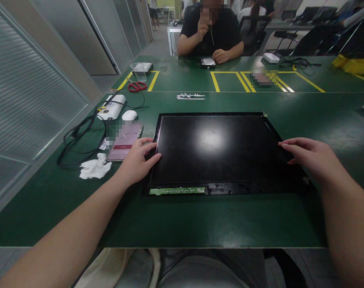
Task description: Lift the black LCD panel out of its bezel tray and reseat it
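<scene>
A black LCD screen panel [217,150] lies face up in its dark frame on the green table, with a bright reflection on it. Along the near edge of the frame runs a narrow green circuit board [177,191]. My left hand [140,158] grips the left edge, thumb over the border and fingers at the side. At the right edge, my right hand [307,154] pinches the panel between thumb and fingers; part of that grip is hidden. Beside my left hand lies a phone [125,142] with a lit screen.
To the left are crumpled tissue [95,166], a white earbud case [129,115], a white device [112,107], black cables [75,134] and red-handled scissors [137,87]. White strips [190,96] lie beyond the panel. Across the table a person [211,36] sits by a small hard drive [208,63].
</scene>
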